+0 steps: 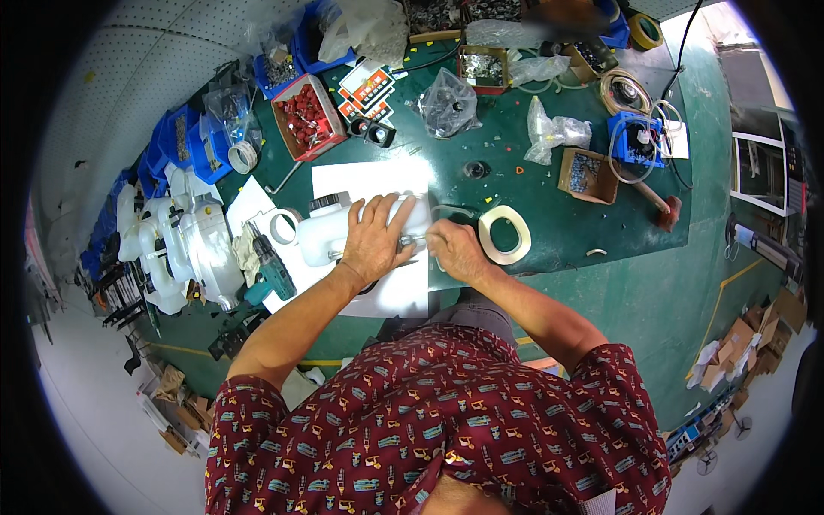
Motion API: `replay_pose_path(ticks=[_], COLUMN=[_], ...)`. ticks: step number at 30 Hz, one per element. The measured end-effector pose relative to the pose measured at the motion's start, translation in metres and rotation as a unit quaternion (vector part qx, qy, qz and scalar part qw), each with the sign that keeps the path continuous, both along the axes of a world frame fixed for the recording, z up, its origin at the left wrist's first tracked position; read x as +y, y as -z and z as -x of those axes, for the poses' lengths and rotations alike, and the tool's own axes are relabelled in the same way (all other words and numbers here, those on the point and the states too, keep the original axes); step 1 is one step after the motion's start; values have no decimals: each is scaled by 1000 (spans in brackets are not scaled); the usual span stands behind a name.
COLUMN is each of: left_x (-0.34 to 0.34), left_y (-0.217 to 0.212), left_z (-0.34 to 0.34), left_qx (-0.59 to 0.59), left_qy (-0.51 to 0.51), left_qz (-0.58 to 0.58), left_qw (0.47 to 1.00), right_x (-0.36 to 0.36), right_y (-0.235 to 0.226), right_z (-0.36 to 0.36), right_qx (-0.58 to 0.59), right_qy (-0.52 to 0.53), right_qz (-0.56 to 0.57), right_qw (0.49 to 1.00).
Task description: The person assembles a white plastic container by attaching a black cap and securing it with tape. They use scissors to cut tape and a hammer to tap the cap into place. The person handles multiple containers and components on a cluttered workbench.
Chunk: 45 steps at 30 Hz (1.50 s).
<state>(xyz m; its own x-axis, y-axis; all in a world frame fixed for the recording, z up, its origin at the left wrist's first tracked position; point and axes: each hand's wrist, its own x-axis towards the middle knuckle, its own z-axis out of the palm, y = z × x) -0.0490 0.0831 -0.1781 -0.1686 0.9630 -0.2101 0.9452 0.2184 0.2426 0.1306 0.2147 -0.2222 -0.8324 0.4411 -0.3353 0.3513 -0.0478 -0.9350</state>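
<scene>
Left hand (375, 245) spread over white plastic tank (319, 239); right hand (459, 251) at its right end, fingers curled, grip unclear. Cream ring (524, 233) just right, drill (275, 271) left, red-parts box (334, 120) far left.

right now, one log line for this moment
left grip: spread on white tank; right grip: curled at tank's right end; nearby: cream ring, teal drill

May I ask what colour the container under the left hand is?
The container is white, best seen in the head view.
</scene>
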Motion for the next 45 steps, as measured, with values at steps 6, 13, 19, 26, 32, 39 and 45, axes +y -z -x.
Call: replay_pose_path(ticks=[6, 13, 19, 26, 32, 39, 45], left_x=[0, -2, -2, -7, -16, -29, -62], left_y=[0, 3, 3, 7, -9, 4, -48], left_z=[1, -1, -4, -2, 20, 11, 15], left_qx=[-7, -10, -4, -113, -25, -26, -63], left_qy=[-3, -6, -5, -30, 3, -35, -112], left_qz=[-1, -13, -20, -14, -5, -15, -154], left_qw=[1000, 1000, 1000, 993, 1000, 999, 980], right_x=[-2, -7, -12, -14, -29, -52, -64], right_y=[1, 0, 3, 19, 39, 20, 2], right_z=[2, 3, 1, 2, -63, -157, -156], right_qx=[2, 16, 45, -73, 17, -24, -73], right_qy=[4, 17, 29, -3, 179, 248, 294], right_qz=[1, -15, -82, -125, -50, -8, 57], right_qw=[1000, 1000, 995, 989, 982, 968, 951])
